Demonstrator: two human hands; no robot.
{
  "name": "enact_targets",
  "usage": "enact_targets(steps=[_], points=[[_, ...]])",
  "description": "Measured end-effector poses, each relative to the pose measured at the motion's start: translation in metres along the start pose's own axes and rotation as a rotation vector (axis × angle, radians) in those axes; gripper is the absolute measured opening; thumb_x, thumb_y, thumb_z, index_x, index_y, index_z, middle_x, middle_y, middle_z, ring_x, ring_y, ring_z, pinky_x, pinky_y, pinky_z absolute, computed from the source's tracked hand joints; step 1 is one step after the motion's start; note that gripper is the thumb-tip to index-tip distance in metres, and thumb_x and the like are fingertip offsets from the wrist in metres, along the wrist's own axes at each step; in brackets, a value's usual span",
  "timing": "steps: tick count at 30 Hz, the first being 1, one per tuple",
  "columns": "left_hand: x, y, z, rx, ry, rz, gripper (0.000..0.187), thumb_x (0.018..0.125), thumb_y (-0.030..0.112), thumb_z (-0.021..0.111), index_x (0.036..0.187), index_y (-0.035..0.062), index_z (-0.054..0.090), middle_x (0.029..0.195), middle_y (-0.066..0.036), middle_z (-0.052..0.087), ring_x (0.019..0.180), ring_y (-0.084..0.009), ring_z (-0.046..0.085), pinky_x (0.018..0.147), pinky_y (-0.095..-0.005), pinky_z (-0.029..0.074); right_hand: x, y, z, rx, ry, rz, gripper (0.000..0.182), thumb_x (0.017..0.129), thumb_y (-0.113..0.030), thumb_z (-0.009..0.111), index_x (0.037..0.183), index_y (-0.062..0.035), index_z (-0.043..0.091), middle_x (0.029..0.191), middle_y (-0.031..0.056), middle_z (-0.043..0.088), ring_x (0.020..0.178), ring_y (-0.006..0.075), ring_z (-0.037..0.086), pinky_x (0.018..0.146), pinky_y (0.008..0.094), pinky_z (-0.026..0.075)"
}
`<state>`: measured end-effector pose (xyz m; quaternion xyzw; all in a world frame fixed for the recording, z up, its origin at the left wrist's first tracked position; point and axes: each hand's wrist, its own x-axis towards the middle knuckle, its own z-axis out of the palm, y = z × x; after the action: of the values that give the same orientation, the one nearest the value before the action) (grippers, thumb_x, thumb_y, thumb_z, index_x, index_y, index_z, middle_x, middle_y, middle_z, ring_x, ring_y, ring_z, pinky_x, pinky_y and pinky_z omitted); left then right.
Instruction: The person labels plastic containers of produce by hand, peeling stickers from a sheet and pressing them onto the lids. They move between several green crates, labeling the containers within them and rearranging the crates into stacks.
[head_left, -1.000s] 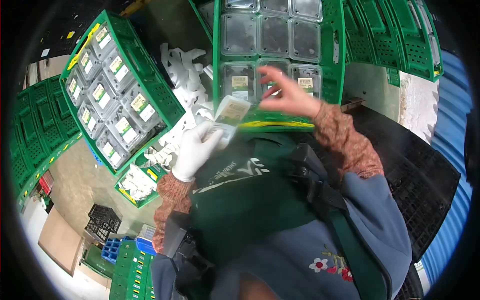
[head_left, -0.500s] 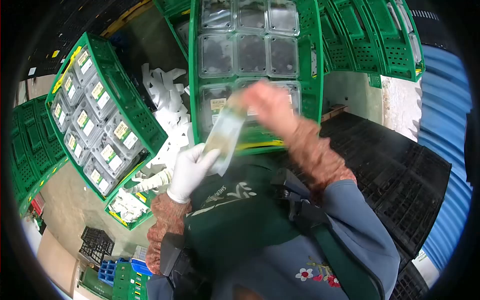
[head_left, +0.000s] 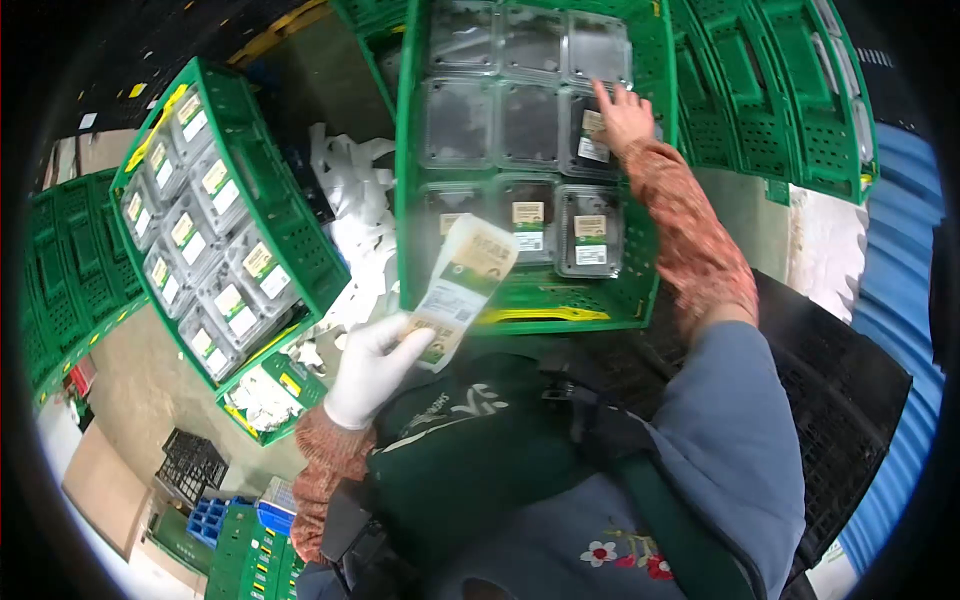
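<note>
My left hand (head_left: 368,372), in a white glove, pinches a strip of printed stickers (head_left: 468,268) with tan, green and white parts. The strip stands up over the near edge of a green crate (head_left: 652,285). Inside the crate are rows of clear lidded plastic boxes (head_left: 527,125) with dark contents. Bare, with fingers stretched out, my right hand (head_left: 630,120) touches the right-hand box of the middle row, beside a sticker (head_left: 593,135) on its lid. Stickers also show on the front-row boxes (head_left: 590,255), the left one partly behind the strip.
At left, a tilted green crate (head_left: 285,190) holds several stickered boxes. White backing-paper strips (head_left: 355,215) lie between the crates. A small green crate (head_left: 270,405) holds more white paper. Black crates (head_left: 800,370) stand at right, and green crates (head_left: 780,90) stand beyond.
My right hand has moved from the strip's top to the middle row's right box, whose lid now shows a sticker. My left hand still holds the strip. The view has shifted slightly.
</note>
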<state>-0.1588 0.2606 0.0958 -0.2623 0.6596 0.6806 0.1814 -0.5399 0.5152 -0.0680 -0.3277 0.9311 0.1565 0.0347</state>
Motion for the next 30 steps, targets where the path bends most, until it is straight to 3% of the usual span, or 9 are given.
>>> enact_targets(steps=[3, 5, 10, 12, 18, 20, 22, 24, 30], points=[[0.002, -0.002, 0.001, -0.002, 0.076, 0.033, 0.013, 0.087, 0.008, 0.063, 0.092, -0.0031, 0.066, 0.077, 0.0, 0.066, 0.07, -0.004, 0.055, 0.064, -0.0215, 0.047, -0.024, -0.047, -0.062, 0.914, -0.007, -0.003, 0.081, 0.076, -0.032, 0.075, 0.141, -0.0104, 0.03, 0.126, 0.0209, 0.05, 0.114, 0.029, 0.054, 0.091, 0.0435, 0.046], [0.001, -0.002, 0.0, -0.078, 0.078, -0.03, 0.014, 0.084, 0.009, 0.066, 0.092, -0.0025, 0.067, 0.082, -0.002, 0.067, 0.076, -0.0069, 0.057, 0.068, -0.0246, 0.048, -0.058, -0.086, -0.128, 1.839, -0.736, -0.251, 0.071, 0.083, -0.022, 0.068, 0.14, -0.0065, 0.03, 0.126, 0.0183, 0.052, 0.104, 0.0237, 0.06, 0.086, 0.0341, 0.05], [0.008, 0.017, -0.001, 0.4, 0.332, 0.389, 0.031, 0.077, 0.011, 0.071, 0.105, 0.0005, 0.065, 0.093, -0.006, 0.066, 0.094, -0.0136, 0.058, 0.082, -0.0325, 0.047, -0.126, -0.154, -0.188, 1.522, -0.07, -0.523, 0.016, 0.088, -0.011, 0.055, 0.1, -0.0025, 0.061, 0.083, 0.0155, 0.062, 0.073, 0.031, 0.063, 0.064, 0.0371, 0.05], [0.01, 0.015, 0.002, 0.098, 0.276, 0.264, 0.027, 0.079, 0.011, 0.07, 0.103, -0.0005, 0.065, 0.087, -0.004, 0.065, 0.082, -0.0105, 0.058, 0.074, -0.029, 0.048, -0.146, -0.167, -0.2, 1.594, -0.216, -0.455, 0.013, 0.088, -0.013, 0.057, 0.095, -0.0037, 0.061, 0.079, 0.0132, 0.06, 0.071, 0.0312, 0.062, 0.063, 0.0385, 0.049], [0.014, 0.012, 0.013, -0.048, 0.186, -0.011, 0.015, 0.087, 0.014, 0.066, 0.093, 0.0007, 0.068, 0.069, -0.002, 0.064, 0.065, -0.0048, 0.059, 0.055, -0.0231, 0.045, -0.114, -0.14, -0.173, 1.064, 0.27, -0.344, 0.008, 0.083, -0.01, 0.064, 0.088, -0.0042, 0.063, 0.079, 0.0094, 0.063, 0.067, 0.0254, 0.063, 0.061, 0.0317, 0.051], [0.012, 0.02, 0.017, 0.059, 0.114, -0.06, 0.016, 0.086, 0.014, 0.066, 0.093, 0.0009, 0.069, 0.071, -0.004, 0.067, 0.065, -0.0057, 0.061, 0.056, -0.0239, 0.046, -0.066, -0.102, -0.144, 1.013, 0.229, 0.031, 0.015, 0.076, -0.012, 0.069, 0.086, -0.0056, 0.06, 0.081, 0.0107, 0.063, 0.075, 0.0279, 0.061, 0.067, 0.0368, 0.05], [0.011, 0.002, 0.015, 0.176, 0.131, 0.074, 0.014, 0.083, 0.012, 0.068, 0.091, 0.0002, 0.069, 0.074, -0.008, 0.069, 0.065, -0.0092, 0.064, 0.06, -0.025, 0.049, -0.007, -0.054, -0.083, 0.553, 0.379, -0.117, 0.021, 0.075, -0.015, 0.071, 0.09, -0.0071, 0.058, 0.085, 0.0114, 0.062, 0.086, 0.0287, 0.059, 0.075, 0.041, 0.048], [0.01, -0.007, 0.013, 0.171, 0.12, 0.106, 0.013, 0.082, 0.01, 0.068, 0.09, 0.0002, 0.07, 0.075, -0.01, 0.069, 0.064, -0.0113, 0.065, 0.061, -0.0257, 0.05, 0.026, -0.051, -0.05, 0.447, 0.046, -0.335, 0.034, 0.072, -0.022, 0.074, 0.095, -0.0078, 0.055, 0.09, 0.01, 0.061, 0.097, 0.0289, 0.056, 0.082, 0.043, 0.045], [0.005, 0.002, 0.007, 0.222, 0.174, 0.263, 0.014, 0.073, 0.003, 0.074, 0.087, 0.0038, 0.072, 0.076, -0.008, 0.069, 0.075, -0.0181, 0.062, 0.071, -0.029, 0.048, 0.039, -0.09, 0.007, 0.166, -0.081, -0.199, 0.085, 0.063, -0.039, 0.08, 0.135, -0.018, 0.039, 0.111, 0.0123, 0.055, 0.107, 0.0302, 0.052, 0.088, 0.0435, 0.041]])
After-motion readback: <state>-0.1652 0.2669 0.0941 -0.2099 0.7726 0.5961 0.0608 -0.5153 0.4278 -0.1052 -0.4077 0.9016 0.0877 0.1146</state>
